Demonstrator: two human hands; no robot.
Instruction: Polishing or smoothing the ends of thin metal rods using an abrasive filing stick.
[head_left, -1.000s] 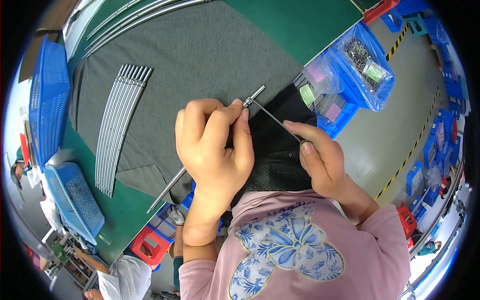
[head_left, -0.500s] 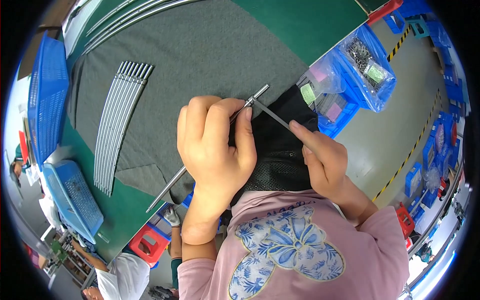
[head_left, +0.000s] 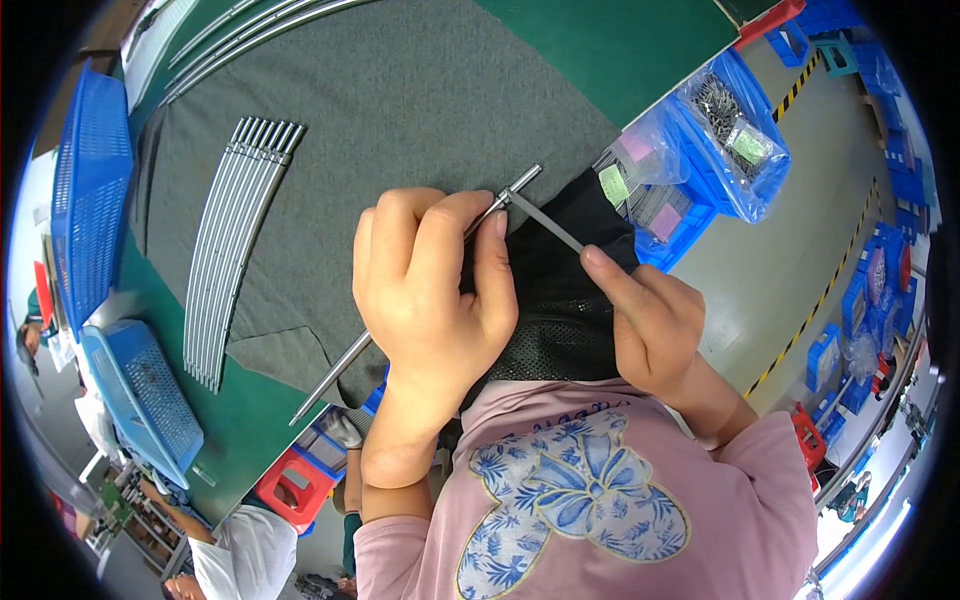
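My left hand [head_left: 425,275] is closed round a slim silver metal rod [head_left: 335,375], held slantwise over the table's near edge. Its thumb and index finger pinch the rod just below a small collar near the upper end. My right hand [head_left: 655,325] grips a narrow, flat grey file [head_left: 550,222], the index finger stretched along it. The file's far tip touches the rod at the collar; its handle end is hidden in my palm. To the left, a row of similar rods [head_left: 235,250] lies side by side on a grey cloth [head_left: 370,110].
More long rods [head_left: 250,35] lie at the far left. Blue baskets [head_left: 95,190] stand along the left side. At the table's right edge, blue bins [head_left: 735,140] hold bagged small metal parts. A co-worker's white sleeve [head_left: 250,550] and a red stool [head_left: 297,487] are at lower left.
The file's tip stays at the collar while my right hand has shifted slightly right, and the file's angle has changed a little. My left hand keeps its hold on the rod.
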